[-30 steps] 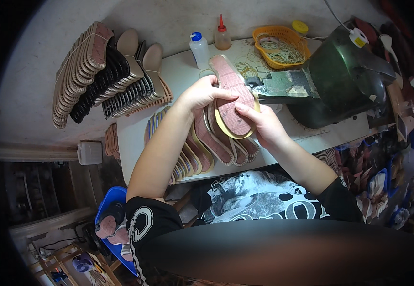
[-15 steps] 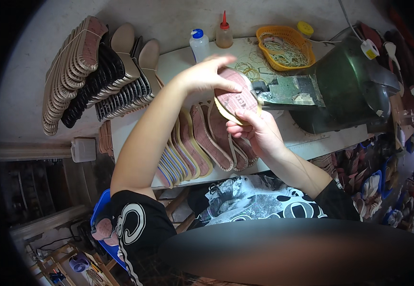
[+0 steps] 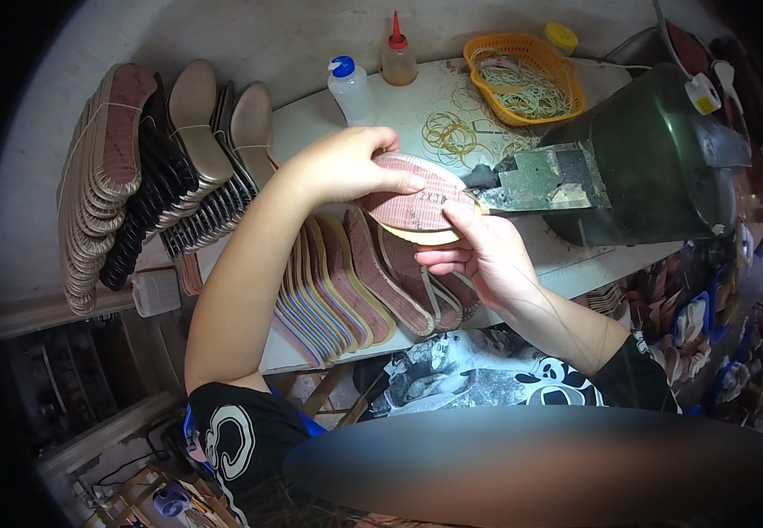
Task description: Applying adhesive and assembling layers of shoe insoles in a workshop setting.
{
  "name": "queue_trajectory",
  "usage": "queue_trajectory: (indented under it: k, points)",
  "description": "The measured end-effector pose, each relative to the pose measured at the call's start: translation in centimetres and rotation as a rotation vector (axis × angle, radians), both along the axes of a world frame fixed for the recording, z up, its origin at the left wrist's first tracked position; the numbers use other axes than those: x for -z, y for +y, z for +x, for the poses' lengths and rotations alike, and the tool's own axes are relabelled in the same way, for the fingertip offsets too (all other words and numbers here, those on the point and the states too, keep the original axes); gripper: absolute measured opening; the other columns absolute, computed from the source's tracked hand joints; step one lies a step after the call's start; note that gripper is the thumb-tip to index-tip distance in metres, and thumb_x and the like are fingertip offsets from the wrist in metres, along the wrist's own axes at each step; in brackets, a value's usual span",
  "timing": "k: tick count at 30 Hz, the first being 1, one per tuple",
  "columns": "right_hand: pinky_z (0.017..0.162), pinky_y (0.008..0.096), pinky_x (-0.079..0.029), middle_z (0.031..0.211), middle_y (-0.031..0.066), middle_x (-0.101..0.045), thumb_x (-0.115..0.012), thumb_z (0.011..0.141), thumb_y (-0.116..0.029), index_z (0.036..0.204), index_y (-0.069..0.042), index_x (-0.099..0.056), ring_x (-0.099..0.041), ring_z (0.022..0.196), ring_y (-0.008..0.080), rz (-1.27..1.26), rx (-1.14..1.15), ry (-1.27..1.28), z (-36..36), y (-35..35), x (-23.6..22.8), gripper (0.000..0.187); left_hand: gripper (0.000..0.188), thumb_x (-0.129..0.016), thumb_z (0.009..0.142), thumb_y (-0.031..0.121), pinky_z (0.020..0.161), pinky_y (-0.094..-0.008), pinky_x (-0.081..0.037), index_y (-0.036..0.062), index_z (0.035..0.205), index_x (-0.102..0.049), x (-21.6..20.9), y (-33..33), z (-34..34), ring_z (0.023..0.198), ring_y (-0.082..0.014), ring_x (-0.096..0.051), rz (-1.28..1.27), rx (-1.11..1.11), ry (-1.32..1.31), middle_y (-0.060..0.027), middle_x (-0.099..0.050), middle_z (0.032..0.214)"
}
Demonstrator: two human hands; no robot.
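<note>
Pink, black and beige insole stacks, bound with bands, lie beyond the tabletop's left edge. White letter-like print marks the black sleeve. More insoles line the front edge. Left hand and right hand pinch one pink sole above the tabletop's middle, thumbs on its dark-stamped face; the right fingers curl together below, the left ones are mostly hidden. Rightward, a yellow basket sits by the far edge, a green machine at the right end.
</note>
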State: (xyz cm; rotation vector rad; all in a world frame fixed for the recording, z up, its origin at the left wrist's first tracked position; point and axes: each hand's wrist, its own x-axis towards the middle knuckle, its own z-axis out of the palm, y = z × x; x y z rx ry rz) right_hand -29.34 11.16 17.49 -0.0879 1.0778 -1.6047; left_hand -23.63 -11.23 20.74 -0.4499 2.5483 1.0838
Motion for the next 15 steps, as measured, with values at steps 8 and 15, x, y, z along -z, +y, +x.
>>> queue_trajectory:
  k: [8,15]
  points:
    - [0.066,0.0222,-0.056,0.094,0.0114,-0.069,-0.054,0.095,-0.033,0.108,0.002,-0.062,-0.069,0.079,0.0158,0.01,-0.084,0.032,-0.4,0.5,0.0,0.038,0.045,-0.071,0.082,0.043,0.059,-0.0282,-0.045,0.0003,0.088,-0.059,0.2,2.1,2.5,0.067,-0.0107,-0.053,0.048,-0.092,0.005,-0.004,-0.059,0.072]
    - [0.059,0.0178,-0.048,0.093,0.003,-0.068,-0.053,0.095,-0.033,0.104,-0.006,-0.063,-0.063,0.074,0.0067,-0.007,-0.156,0.134,-0.4,1.4,0.8,0.03,0.045,-0.064,0.087,0.045,0.05,-0.0243,-0.046,-0.0007,0.086,-0.066,-1.1,5.3,3.3,0.057,-0.0077,-0.055,0.237,-0.233,-0.154,-0.0034,-0.061,0.068]
